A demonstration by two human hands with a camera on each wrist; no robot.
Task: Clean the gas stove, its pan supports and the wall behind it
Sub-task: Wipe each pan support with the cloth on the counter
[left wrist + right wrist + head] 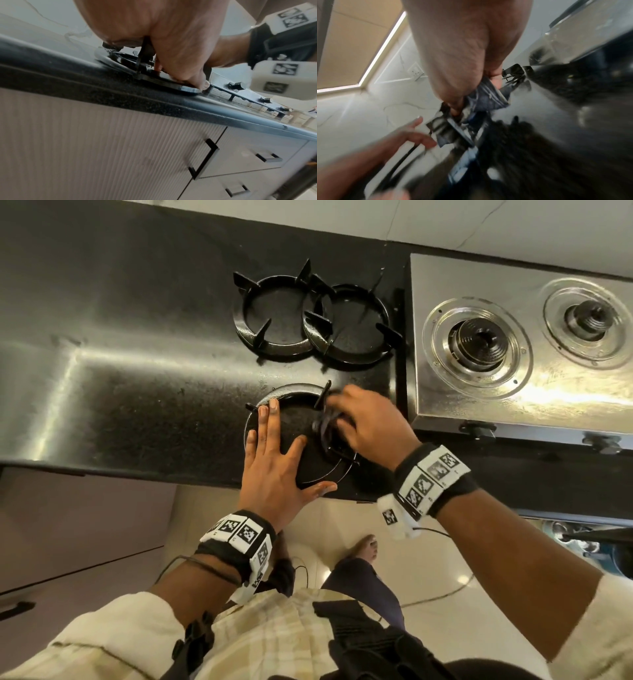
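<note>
Three supports lie on the desk [102, 371]. Left hand [274, 470], fingers straight, presses the near support [294, 395]; right hand [370, 426] grips a cloth [323, 422]. No legible writing.

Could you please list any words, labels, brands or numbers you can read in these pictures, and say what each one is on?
None can be read.
Wristbands: black-and-white square marker patterns only, no letters or digits.
Stove, pan supports, cloth: no visible lettering.

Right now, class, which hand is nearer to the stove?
Right. The right hand, gripping a cloth, is just beside the stove's left edge; the left hand lies flat further left on the pan support.
</note>
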